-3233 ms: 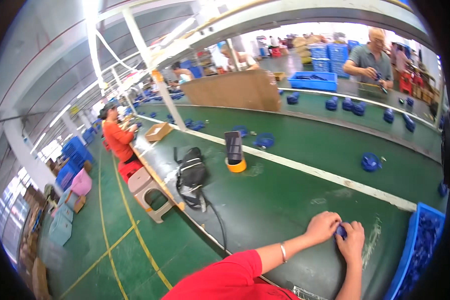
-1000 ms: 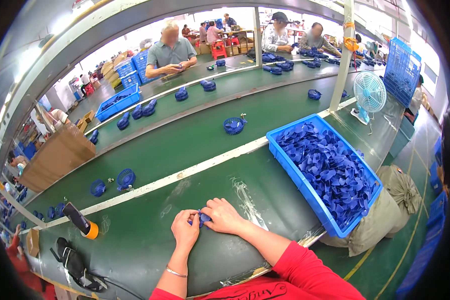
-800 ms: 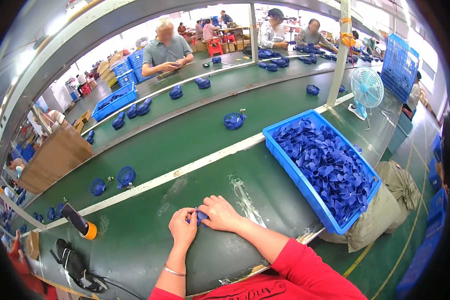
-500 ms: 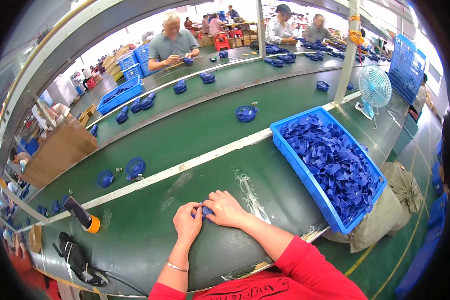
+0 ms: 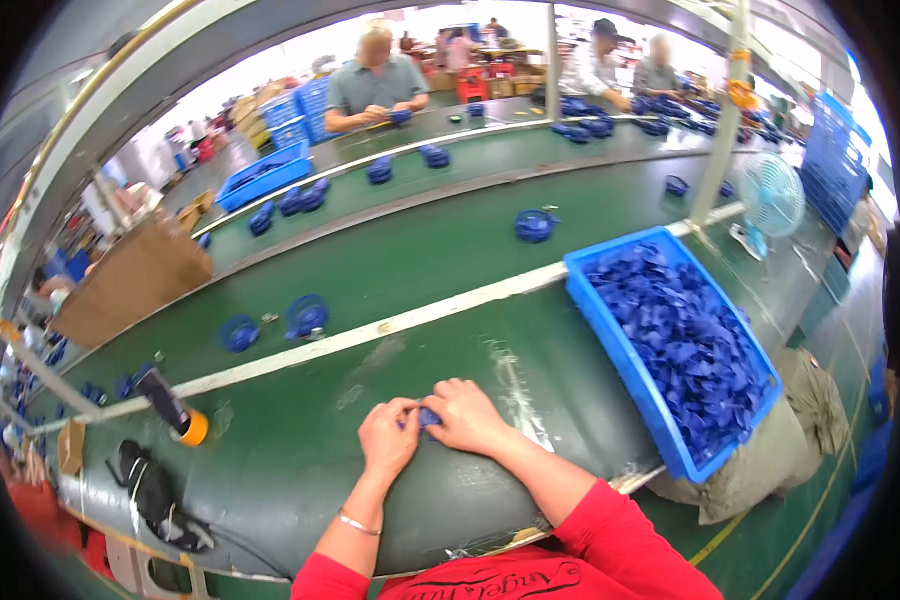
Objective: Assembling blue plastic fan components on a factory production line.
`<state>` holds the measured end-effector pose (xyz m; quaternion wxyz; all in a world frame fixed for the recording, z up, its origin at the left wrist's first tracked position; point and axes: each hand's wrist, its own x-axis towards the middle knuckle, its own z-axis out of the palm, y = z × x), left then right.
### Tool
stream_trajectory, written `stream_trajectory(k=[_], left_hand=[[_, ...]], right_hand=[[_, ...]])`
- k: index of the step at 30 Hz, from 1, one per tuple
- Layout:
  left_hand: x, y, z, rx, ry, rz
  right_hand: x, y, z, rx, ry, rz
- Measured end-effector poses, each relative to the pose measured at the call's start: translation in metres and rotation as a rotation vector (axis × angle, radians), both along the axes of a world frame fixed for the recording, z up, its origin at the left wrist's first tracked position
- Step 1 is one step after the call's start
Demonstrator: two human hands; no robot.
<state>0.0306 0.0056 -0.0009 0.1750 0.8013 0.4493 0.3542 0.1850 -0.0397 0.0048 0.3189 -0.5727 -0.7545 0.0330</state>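
Close together over the green worktop [image 5: 300,490], my two hands grip one small blue plastic piece [image 5: 428,419]. My left hand [image 5: 387,440] pinches its left side with thumb and fingertips. From the other side, my right hand [image 5: 464,415] has its fingers curled over the piece and hides most of it; its exact shape cannot be made out. To the right of my hands stands a blue crate [image 5: 625,352] heaped with loose blue plastic pieces [image 5: 685,340].
Beyond a pale rail, the green conveyor [image 5: 440,255] carries blue baskets [image 5: 535,226]. At left are a black device with a cord [image 5: 150,500] and a phone on an orange-based stand [image 5: 192,427]. A fan [image 5: 772,195] stands behind the crate, sacks [image 5: 760,455] beside it. Co-workers sit opposite.
The whole view has shifted, so the surroundings appear farther right and slightly lower. My hands stay together on the blue piece, with only small finger movements.
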Motion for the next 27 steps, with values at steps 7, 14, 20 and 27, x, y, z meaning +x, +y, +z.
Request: stream_trajectory(k=[7,14,20,27], left_hand=[[-0.003,-0.005,-0.002,-0.041,-0.099,-0.029],[0.01,-0.006,-0.019,0.021,-0.103,-0.027],[0.005,-0.012,-0.022,-0.004,-0.108,-0.046],[0.012,-0.012,-0.004,-0.052,-0.064,-0.146]], right_hand=[[-0.007,-0.002,0.006,-0.005,0.02,-0.04],[0.002,0.001,-0.012,0.016,0.03,-0.049],[-0.001,-0.005,-0.014,0.023,0.037,-0.045],[0.019,-0.001,-0.01,0.022,-0.014,-0.191]])
